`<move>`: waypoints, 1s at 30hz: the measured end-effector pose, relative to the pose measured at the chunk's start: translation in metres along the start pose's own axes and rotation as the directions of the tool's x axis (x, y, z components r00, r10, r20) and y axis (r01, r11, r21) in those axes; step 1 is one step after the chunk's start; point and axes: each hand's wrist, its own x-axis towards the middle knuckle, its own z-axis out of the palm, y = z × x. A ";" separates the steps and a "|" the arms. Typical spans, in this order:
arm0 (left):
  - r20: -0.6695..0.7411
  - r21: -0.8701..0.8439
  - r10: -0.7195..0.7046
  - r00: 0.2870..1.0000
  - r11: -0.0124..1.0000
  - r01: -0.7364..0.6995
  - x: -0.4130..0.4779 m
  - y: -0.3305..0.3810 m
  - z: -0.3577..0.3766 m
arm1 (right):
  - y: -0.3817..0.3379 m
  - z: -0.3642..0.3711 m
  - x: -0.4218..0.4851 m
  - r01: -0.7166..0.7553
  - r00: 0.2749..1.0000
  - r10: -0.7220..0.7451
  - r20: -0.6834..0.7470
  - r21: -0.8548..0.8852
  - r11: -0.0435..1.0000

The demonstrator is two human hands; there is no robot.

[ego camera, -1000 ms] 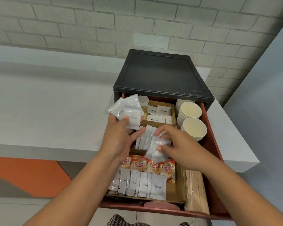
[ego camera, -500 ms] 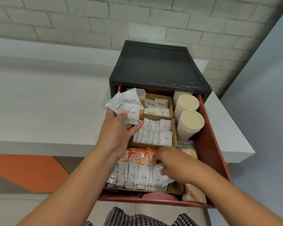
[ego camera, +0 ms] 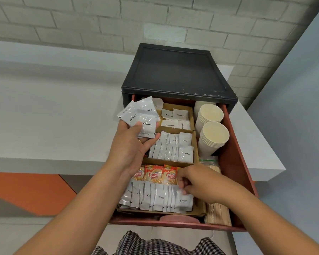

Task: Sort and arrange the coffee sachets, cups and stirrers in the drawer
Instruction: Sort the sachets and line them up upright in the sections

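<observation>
Sorting judged nearly complete: left hand (ego camera: 131, 147) grips unfiled cream sachets (ego camera: 143, 118); right hand (ego camera: 198, 183) pinches the end sachet (ego camera: 183, 200) in the 6 o'clock row of the drawer (ego camera: 235, 144)

Even soft light, perhaps fisheye-bent edges

We're seeing shiny, crinkly silver film on the cream sachets (ego camera: 145, 115) — properly glossy. Cups (ego camera: 213, 134) look like matt paper, stirrers (ego camera: 218, 213) bare wood, dividers (ego camera: 166, 161) raw brown cardboard. Drawer (ego camera: 234, 153) is smooth red plastic, its black case (ego camera: 175, 70) matt and scuffed — bench (ego camera: 53, 116) smooth matt white.
</observation>
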 end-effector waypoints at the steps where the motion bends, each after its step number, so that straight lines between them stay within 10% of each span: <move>1: -0.001 0.003 0.001 1.000 1.000 -0.001 0.000 0.000 0.000 | 0.000 0.004 0.001 0.006 0.999 -0.008 -0.032 -0.067 0.998; 15: 0.038 0.024 -0.015 0.999 1.000 0.014 0.001 -0.002 -0.002 | 0.003 -0.010 0.006 0.036 0.983 -0.038 -0.177 -0.017 0.999; 22: 0.094 0.049 -0.043 0.995 0.998 0.038 -0.004 -0.006 0.002 | -0.017 -0.052 0.013 0.207 0.776 0.089 -0.624 0.385 0.899; 30: 0.147 0.062 -0.078 0.986 0.996 0.070 -0.013 -0.011 0.006 | -0.043 -0.066 0.027 0.248 0.734 0.083 -0.674 0.380 0.891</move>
